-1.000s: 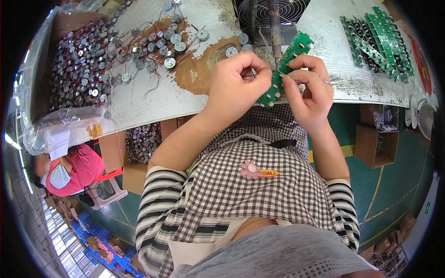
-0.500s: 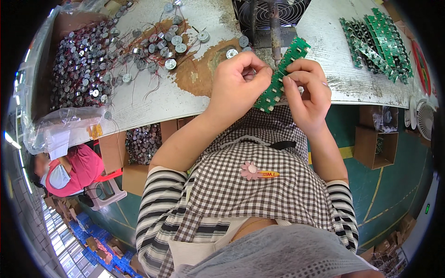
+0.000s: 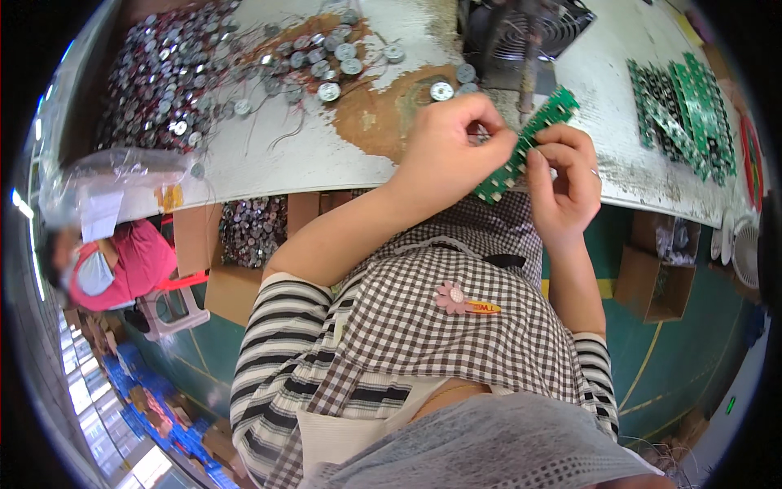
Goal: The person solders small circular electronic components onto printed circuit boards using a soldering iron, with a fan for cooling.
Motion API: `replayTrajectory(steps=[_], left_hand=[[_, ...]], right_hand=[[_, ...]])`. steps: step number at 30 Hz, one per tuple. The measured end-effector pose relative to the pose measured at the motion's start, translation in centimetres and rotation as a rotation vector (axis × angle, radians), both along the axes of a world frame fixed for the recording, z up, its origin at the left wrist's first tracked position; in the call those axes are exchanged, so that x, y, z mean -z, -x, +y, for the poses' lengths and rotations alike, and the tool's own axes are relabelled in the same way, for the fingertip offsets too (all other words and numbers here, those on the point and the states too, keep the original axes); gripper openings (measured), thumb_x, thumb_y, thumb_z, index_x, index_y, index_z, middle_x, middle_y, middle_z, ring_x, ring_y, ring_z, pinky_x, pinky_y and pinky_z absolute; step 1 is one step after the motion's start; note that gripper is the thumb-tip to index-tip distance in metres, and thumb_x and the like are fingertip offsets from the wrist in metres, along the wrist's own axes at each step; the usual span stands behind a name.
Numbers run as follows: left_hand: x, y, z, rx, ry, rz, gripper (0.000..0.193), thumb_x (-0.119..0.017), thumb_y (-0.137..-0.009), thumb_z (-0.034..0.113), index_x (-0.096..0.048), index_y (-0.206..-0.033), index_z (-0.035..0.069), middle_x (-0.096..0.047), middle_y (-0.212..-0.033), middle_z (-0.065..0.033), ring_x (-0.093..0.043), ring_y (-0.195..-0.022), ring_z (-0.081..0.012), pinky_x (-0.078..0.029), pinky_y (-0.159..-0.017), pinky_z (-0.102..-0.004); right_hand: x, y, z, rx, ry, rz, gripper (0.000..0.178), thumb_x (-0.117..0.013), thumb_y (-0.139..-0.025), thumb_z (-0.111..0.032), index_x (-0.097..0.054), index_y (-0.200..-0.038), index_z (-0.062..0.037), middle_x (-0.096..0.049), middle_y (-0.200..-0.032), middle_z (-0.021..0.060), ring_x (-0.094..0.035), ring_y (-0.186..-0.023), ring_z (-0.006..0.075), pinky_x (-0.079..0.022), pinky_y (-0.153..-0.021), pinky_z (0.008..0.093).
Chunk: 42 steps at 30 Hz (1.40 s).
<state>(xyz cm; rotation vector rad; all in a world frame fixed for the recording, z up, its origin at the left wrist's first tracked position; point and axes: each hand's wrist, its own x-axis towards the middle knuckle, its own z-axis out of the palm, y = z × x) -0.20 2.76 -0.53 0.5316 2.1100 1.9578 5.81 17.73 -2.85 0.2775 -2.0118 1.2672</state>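
My right hand [image 3: 564, 183] grips a long green circuit board [image 3: 498, 184] between thumb and fingers, with the board slanting up to the right. Small pale parts stud the board in rows. Against the board's left edge, my left hand [image 3: 456, 147] is closed in a pinch. Something small shows behind its curled fingers, too hidden to name. Just above the board hangs an upright metal rod [image 3: 529, 69], like a soldering iron, its lower end close to the board. Small round motors [image 3: 441, 91] lie left of it.
A heap of small motors with thin red wires [image 3: 159, 77] fills the table's left, beside clear plastic [image 3: 114, 171]. A black fan [image 3: 558, 33] stands behind the rod. Stacked green boards [image 3: 684, 118] lie right. Cardboard boxes [image 3: 652, 281] stand below the table; a person in pink [image 3: 134, 265] sits left.
My view has shifted, so the table and both hands appear farther right in it. The board sits slightly lower against the rod. Both hands keep their grips.
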Motion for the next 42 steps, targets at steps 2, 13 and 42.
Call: replayTrajectory(steps=[2, 13, 42], left_hand=[[-0.2, -0.2, -0.1, 0.013, 0.061, 0.068, 0.011, -0.069, -0.075, 0.008, -0.061, -0.075, 0.0, -0.06, -0.068, -0.0027, -0.052, -0.058, -0.007, -0.042, -0.052, -0.0228], [-1.9, 6.8, -6.6, -0.433, 0.491, 1.101, 0.017, -0.076, -0.071, 0.019, -0.071, -0.082, 0.007, -0.063, -0.085, -0.0062, -0.059, -0.085, -0.0232, -0.048, -0.07, -0.0332], [2.4, 2.9, -7.4, -0.273, 0.417, 0.752, 0.026, -0.06, -0.072, -0.004, -0.06, -0.099, -0.002, -0.059, -0.083, -0.0159, -0.055, -0.083, -0.0345, -0.045, -0.074, -0.0419]], right_hand=[[-0.3, -0.6, -0.1, 0.028, -0.054, -0.004, 0.011, -0.065, -0.076, 0.008, -0.059, -0.084, 0.0033, -0.059, -0.095, 0.0156, -0.056, -0.071, 0.0155, -0.047, -0.058, 0.0238], [0.5, -0.8, 0.3, -0.06, 0.328, -0.108, 0.003, -0.057, -0.089, 0.003, -0.056, -0.088, 0.0052, -0.06, -0.096, 0.0144, -0.057, -0.069, 0.0098, -0.049, -0.061, 0.02], [0.6, -0.5, 0.4, -0.061, 0.22, -0.11, 0.007, -0.055, -0.084, 0.009, -0.054, -0.081, 0.0026, -0.058, -0.091, 0.0104, -0.051, -0.068, 0.0084, -0.041, -0.059, 0.0187]])
